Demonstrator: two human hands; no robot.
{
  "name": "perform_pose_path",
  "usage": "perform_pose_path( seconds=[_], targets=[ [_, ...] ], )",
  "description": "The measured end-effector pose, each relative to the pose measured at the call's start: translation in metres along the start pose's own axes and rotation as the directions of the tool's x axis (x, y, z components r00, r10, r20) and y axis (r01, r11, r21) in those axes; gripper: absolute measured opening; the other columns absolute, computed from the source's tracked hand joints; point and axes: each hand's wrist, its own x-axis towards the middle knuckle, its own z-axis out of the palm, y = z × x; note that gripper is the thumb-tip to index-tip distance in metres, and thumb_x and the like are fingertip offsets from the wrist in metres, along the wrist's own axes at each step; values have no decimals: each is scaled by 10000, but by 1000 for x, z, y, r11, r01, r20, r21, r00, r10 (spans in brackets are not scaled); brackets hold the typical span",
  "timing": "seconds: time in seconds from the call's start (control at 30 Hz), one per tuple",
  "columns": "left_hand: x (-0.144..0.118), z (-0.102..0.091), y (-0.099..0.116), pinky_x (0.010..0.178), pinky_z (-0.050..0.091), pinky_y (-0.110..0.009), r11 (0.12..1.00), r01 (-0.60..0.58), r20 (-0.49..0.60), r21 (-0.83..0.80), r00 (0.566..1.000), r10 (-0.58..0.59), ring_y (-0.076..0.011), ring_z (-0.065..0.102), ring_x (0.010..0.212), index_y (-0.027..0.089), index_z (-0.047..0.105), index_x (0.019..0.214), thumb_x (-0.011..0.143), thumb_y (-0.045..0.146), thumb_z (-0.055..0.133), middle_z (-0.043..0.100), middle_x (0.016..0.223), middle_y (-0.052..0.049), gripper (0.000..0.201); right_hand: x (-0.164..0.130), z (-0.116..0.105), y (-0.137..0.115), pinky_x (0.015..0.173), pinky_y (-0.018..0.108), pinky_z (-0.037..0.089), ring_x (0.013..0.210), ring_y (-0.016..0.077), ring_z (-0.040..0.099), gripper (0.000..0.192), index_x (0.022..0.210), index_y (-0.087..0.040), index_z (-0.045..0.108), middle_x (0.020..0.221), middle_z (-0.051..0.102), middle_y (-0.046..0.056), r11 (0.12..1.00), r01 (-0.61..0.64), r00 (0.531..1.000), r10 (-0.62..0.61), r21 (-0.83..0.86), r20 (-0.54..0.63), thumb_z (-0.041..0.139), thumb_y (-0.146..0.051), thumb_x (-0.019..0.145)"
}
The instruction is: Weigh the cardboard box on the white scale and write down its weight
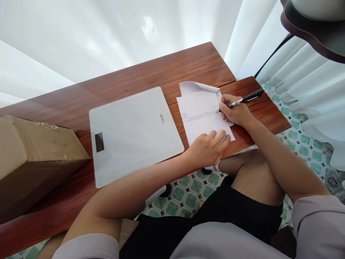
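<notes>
My right hand [235, 110] is closed around a black and silver pen [246, 99], its tip down on a printed sheet of paper [199, 124]. Rows of small print and a circled mark show on the sheet. A second sheet beneath it has a curled top edge. My left hand [210, 146] lies on the lower edge of the paper with its fingers spread, holding nothing. To the left of the paper rests a flat white scale [134, 133] with a small dark display; my left forearm passes along its near edge.
A brown cardboard box [40, 154] stands at the left of the wooden table [199, 64]. White curtains [121, 32] hang behind it. A dark, wavy-edged object [312, 32] juts in at the upper right. Green and white tiles [188, 194] cover the floor.
</notes>
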Motion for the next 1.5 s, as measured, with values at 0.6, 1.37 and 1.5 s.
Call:
perform_pose_path(
  seconds=[0.6,1.37,1.5],
  targets=[
    [-1,4,2,533,355,-332,1000,-2,-44,-6,999,2,-195,505,804,107,550,1318,989,192,377,581,1282,-131,382,1,-2,4,340,272,375,337,142,453,272,672,-264,442,463,534,-44,997,-34,994,41,67,-106,597,-333,885],
    [5,3,8,524,236,-318,983,-48,-103,-179,994,30,-193,472,732,111,611,1085,965,71,289,574,1030,-119,346,19,10,-6,759,364,560,700,228,680,293,1026,-225,774,768,726,25,926,-154,960,58,-344,-272,779,-343,758],
    [7,2,9,526,260,-312,978,-54,-100,-201,994,34,-188,494,737,109,635,1133,982,78,281,581,1069,-133,386,23,13,-12,751,356,492,660,211,624,266,1014,-228,781,714,690,10,882,-180,968,81,-436,-237,768,-358,783]
  ],
)
